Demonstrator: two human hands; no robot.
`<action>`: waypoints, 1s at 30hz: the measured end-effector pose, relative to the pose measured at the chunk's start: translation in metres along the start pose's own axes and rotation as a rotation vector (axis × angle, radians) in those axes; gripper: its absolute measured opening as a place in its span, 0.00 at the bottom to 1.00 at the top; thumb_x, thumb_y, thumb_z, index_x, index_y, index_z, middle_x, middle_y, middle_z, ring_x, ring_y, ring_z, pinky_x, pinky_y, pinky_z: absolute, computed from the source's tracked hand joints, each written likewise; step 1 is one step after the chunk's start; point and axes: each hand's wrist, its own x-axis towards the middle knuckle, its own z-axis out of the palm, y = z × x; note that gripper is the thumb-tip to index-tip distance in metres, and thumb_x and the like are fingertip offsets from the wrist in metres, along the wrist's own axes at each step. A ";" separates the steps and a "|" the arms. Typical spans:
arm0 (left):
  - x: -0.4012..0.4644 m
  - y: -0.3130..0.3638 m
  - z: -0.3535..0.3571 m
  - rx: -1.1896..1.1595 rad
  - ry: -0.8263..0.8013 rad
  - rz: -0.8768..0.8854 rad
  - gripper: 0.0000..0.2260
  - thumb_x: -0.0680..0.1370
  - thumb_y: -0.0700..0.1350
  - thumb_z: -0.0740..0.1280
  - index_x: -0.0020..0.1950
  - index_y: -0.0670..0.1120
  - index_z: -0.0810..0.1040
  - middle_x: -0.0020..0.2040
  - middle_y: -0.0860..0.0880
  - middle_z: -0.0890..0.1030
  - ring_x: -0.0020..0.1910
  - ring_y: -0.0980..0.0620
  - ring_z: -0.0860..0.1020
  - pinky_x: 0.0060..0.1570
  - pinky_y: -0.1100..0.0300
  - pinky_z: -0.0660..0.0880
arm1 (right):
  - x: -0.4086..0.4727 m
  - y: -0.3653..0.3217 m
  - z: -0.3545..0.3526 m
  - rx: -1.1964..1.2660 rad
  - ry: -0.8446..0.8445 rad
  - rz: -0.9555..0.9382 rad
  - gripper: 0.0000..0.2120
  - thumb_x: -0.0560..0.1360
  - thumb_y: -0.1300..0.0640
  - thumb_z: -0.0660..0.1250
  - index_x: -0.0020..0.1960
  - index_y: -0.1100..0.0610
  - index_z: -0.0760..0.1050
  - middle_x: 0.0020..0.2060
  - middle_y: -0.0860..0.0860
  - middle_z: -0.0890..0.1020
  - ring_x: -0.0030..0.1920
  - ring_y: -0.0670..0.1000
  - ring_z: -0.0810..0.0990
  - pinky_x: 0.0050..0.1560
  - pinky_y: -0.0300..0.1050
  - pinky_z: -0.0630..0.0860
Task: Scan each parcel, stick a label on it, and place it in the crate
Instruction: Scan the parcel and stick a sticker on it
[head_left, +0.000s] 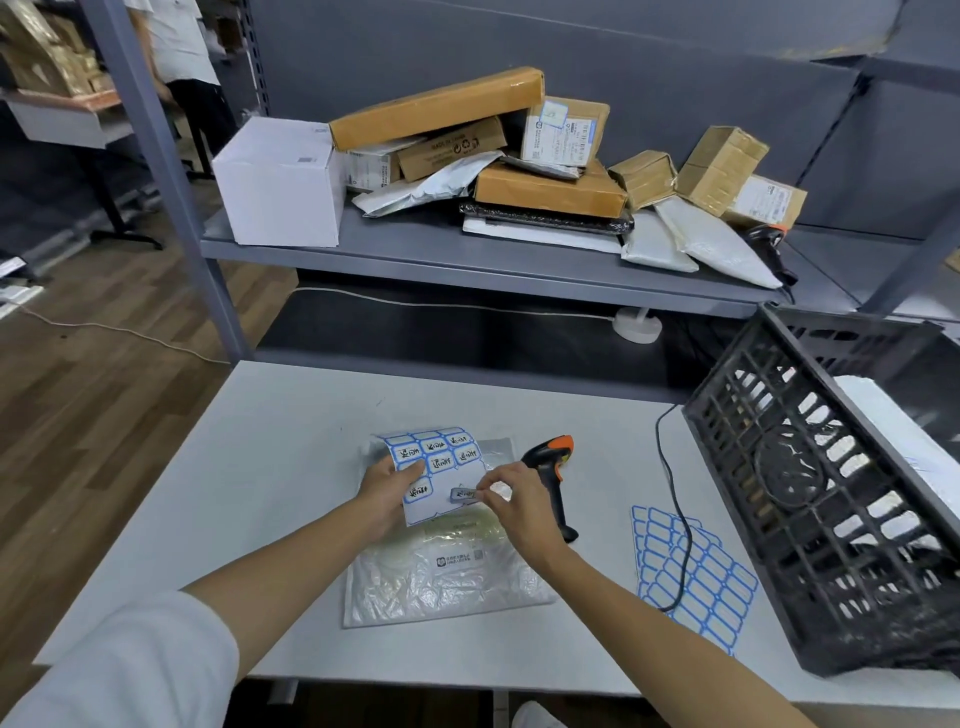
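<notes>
A clear plastic mailer parcel (441, 571) lies flat in the middle of the white table (234, 493). Above it my left hand (387, 491) holds a sheet of blue-bordered labels (441, 467) by its left edge. My right hand (511, 499) pinches a single label (462, 494) peeled from that sheet, just over the parcel. The black and orange barcode scanner (553, 478) lies on the table right of my right hand. The black slatted crate (810, 509) stands at the table's right edge, tilted, with a white parcel (893, 426) inside.
A second label sheet (696, 577) lies between the parcel and the crate, with the scanner's black cable (675, 499) across it. The grey shelf (467, 260) behind holds several cardboard boxes and grey mailers, plus another scanner (769, 249). A person stands at the far left.
</notes>
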 end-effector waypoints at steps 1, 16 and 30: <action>0.002 0.000 -0.004 0.018 0.015 0.002 0.13 0.79 0.36 0.63 0.64 0.38 0.73 0.61 0.38 0.78 0.59 0.39 0.78 0.60 0.45 0.74 | 0.000 0.001 -0.001 0.048 -0.014 0.041 0.03 0.73 0.59 0.71 0.42 0.52 0.80 0.44 0.45 0.79 0.47 0.44 0.74 0.50 0.34 0.67; 0.029 0.003 -0.060 0.110 0.108 -0.016 0.12 0.78 0.37 0.65 0.62 0.40 0.76 0.58 0.40 0.80 0.54 0.41 0.80 0.57 0.48 0.76 | 0.015 0.045 0.018 0.130 -0.243 0.476 0.10 0.73 0.65 0.68 0.36 0.53 0.74 0.36 0.49 0.79 0.35 0.43 0.74 0.31 0.26 0.69; 0.047 0.008 -0.068 0.099 0.068 -0.038 0.13 0.78 0.36 0.65 0.63 0.38 0.75 0.59 0.39 0.79 0.54 0.42 0.79 0.53 0.51 0.76 | 0.023 0.058 0.039 -0.181 -0.395 0.411 0.11 0.71 0.60 0.71 0.40 0.53 0.68 0.38 0.49 0.77 0.37 0.48 0.73 0.39 0.41 0.70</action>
